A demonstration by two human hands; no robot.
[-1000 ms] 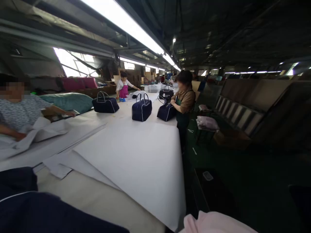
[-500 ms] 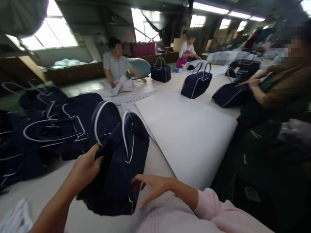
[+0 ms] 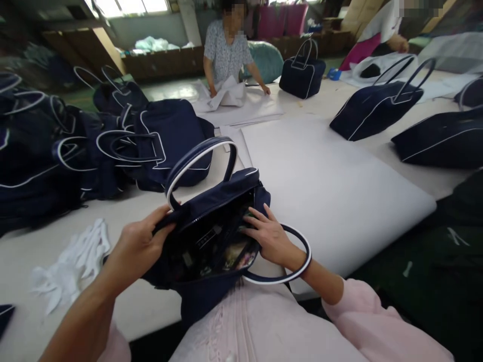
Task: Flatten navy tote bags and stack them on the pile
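The left hand (image 3: 140, 247) is clutching the open bag (image 3: 222, 201). Across its mouth, the right hand (image 3: 273, 239) is splaying fingers, grasp unclear.

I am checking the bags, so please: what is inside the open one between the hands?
Inside the bag, pale lettering and some colourful material show. The right hand hides part of the interior; the depths are too dark to tell.

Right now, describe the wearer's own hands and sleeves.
The left hand and right hand are bare. The right sleeve is pale pink, loose and puckered, and ends well short of the hand. Only a little of the left sleeve shows, also pale pink. I see no markings on either sleeve.
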